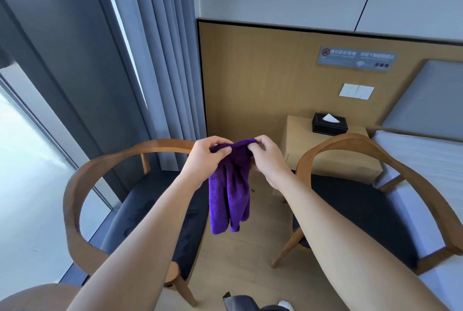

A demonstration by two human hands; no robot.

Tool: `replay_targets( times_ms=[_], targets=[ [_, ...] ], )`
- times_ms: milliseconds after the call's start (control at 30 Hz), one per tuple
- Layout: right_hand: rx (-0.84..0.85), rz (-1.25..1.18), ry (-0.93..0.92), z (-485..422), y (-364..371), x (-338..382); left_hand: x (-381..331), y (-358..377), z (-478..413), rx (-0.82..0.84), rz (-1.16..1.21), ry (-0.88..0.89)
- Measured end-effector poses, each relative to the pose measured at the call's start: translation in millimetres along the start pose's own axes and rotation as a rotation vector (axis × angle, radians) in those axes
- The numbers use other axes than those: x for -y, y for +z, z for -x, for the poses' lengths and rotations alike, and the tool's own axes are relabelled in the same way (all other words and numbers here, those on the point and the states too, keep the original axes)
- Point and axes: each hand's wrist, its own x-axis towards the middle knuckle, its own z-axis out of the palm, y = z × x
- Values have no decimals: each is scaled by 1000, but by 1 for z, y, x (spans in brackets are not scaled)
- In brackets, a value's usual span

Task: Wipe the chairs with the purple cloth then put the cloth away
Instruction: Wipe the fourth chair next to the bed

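The purple cloth (230, 193) hangs bunched in the air between two chairs. My left hand (204, 157) pinches its top edge on the left, and my right hand (266, 157) grips the same edge on the right. The left chair (82, 180) has a curved wooden back and a dark seat and stands under my left arm. A matching right chair (375, 152) stands under my right arm, next to the bed.
A wooden nightstand (300, 140) with a black tissue box (330, 123) stands against the panelled wall behind the chairs. A bed (426, 157) lies at the right. Grey curtains (155, 60) and a window fill the left. Wooden floor shows between the chairs.
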Motion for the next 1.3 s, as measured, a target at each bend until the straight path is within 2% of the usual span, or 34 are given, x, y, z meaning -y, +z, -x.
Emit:
replay_targets(
  times_ms=[67,167,300,400,467,500,667,867,967,1067,1167,1300],
  targets=[
    [-42,-49,23,1,-4,2,0,-5,-2,-4,55,-31],
    [-92,12,-12,2,-14,2,1,-11,-4,4,79,-80],
    [-163,126,-206,6,-27,4,-5,-7,-3,-13,138,-104],
    [0,274,-302,12,-34,9,-15,3,-3,18,190,-63],
    [112,378,-261,15,-35,6,-24,14,-4,59,166,5],
    [111,367,-229,16,-36,3,-27,20,-4,75,127,42],
    [-97,310,-256,24,-58,-3,-38,52,-8,113,62,68],
    [-238,279,-320,41,-101,-10,-42,101,-7,-50,-6,-127],
    [-315,262,-329,50,-127,-20,-52,126,0,96,-100,-163],
    [-311,258,-323,66,-155,-27,-66,158,15,200,-65,-79],
    [-285,253,-304,83,-184,-36,-78,188,32,167,11,2],
    [-337,272,-253,102,-230,-55,-90,225,52,170,67,4]
  ],
)
